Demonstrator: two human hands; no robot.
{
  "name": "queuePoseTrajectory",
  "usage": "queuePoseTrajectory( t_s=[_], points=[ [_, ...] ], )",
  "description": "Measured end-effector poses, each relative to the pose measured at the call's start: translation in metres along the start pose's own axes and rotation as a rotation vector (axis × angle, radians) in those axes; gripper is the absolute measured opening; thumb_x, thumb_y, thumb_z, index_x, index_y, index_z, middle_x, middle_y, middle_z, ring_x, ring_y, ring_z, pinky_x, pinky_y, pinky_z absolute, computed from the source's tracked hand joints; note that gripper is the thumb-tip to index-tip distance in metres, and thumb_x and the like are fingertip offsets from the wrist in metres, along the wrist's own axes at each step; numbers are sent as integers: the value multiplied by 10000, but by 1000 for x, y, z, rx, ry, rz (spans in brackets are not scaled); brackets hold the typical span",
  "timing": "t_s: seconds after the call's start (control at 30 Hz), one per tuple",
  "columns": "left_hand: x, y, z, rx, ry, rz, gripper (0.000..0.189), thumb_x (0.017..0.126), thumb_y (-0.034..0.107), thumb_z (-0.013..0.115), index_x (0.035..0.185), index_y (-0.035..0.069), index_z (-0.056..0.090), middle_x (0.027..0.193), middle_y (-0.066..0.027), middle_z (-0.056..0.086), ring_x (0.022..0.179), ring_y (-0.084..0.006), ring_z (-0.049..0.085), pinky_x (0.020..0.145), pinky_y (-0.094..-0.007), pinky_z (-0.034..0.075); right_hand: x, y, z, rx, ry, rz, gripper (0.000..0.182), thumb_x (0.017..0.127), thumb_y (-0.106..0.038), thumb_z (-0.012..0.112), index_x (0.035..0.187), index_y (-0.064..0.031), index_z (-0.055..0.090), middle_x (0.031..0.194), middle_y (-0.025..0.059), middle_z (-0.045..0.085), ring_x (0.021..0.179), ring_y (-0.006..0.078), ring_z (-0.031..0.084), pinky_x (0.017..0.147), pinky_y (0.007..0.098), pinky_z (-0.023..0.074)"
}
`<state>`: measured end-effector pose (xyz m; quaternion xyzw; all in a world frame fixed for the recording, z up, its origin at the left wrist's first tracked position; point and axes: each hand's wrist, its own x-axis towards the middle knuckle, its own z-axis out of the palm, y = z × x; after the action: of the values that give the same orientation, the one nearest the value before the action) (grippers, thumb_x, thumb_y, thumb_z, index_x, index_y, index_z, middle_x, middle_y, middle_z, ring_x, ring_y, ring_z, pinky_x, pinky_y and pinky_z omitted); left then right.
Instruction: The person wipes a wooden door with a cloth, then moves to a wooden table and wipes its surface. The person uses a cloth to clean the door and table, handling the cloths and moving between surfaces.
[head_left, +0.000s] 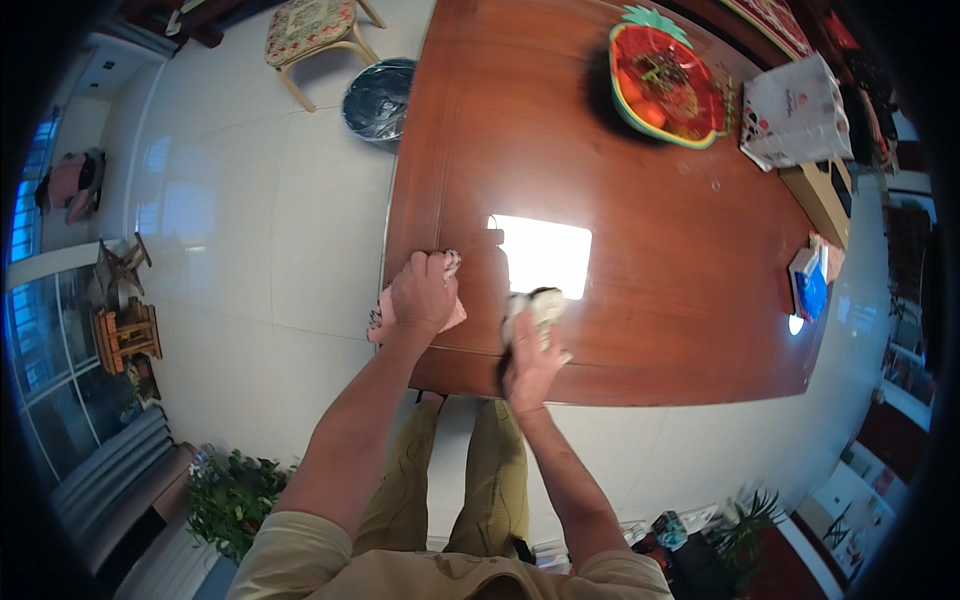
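My left hand (426, 294) is closed on a pink cloth (453, 318) at the near left corner of a reddish-brown wooden table (637, 247). Part of the cloth hangs over the table's left edge. To the right, my right hand (534, 361) holds a whitish cloth (551, 307), slightly blurred, just below a bright reflection on the tabletop. The fingers lie over this cloth, and whether it touches the wood is hard to tell. Both arms reach forward from the near side, with the hands apart.
A fruit-shaped bowl (701, 135) holding fruit stands at the far right. Beside it are a whitish bag (795, 112), a cardboard box (821, 202) and a blue-and-white packet (810, 289). Left of the table stand a lined bin (377, 101) and a stool with a patterned seat (310, 28).
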<state>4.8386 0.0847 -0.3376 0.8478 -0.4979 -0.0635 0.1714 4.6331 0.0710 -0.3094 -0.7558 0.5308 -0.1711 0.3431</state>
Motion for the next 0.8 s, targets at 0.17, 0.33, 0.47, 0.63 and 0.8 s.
queuePoseTrajectory(
  t_s=[0.17, 0.33, 0.47, 0.63, 0.8],
  points=[
    [-4, -6, -1, -32, 19, 4, 278, 733, 197, 665, 967, 103, 549, 885, -112, 513, 789, -322, 559, 687, -456, 465, 40, 15, -15, -219, -238, -665, 488, 742, -60, 627, 1226, -111, 612, 1336, 24, 545, 1104, 368, 509, 888, 456, 444],
    [-1, -5, -1, -39, 41, -1, 277, 717, 210, 670, 949, 106, 561, 866, -105, 508, 771, -313, 560, 667, -456, 459, 187, -13, -18, -332, 54, -583, 456, 738, 64, 579, 1133, -142, 674, 1224, 16, 633, 1124, 372, 537, 885, 445, 454],
    [3, -4, -3, -27, 70, 25, 304, 690, 224, 678, 948, 110, 565, 850, -99, 507, 733, -309, 557, 636, -452, 452, 261, -47, 29, -357, 199, -421, 495, 735, 64, 579, 1179, -143, 650, 1284, 33, 592, 1158, 381, 505, 914, 445, 433],
    [5, -7, -9, -68, -40, 11, 296, 694, 209, 664, 952, 90, 577, 858, -119, 515, 765, -327, 557, 673, -450, 460, 213, -92, 96, -148, 38, -467, 520, 722, 56, 574, 1197, -149, 628, 1302, -7, 573, 1167, 387, 471, 931, 461, 417],
    [9, -8, -10, -159, -130, 41, 268, 713, 228, 636, 954, 120, 595, 866, -114, 515, 749, -305, 565, 665, -439, 468, 202, -107, 89, -515, -79, -461, 571, 789, -36, 531, 1340, -186, 522, 1473, -22, 385, 1275, 351, 383, 976, 442, 374]
  ],
)
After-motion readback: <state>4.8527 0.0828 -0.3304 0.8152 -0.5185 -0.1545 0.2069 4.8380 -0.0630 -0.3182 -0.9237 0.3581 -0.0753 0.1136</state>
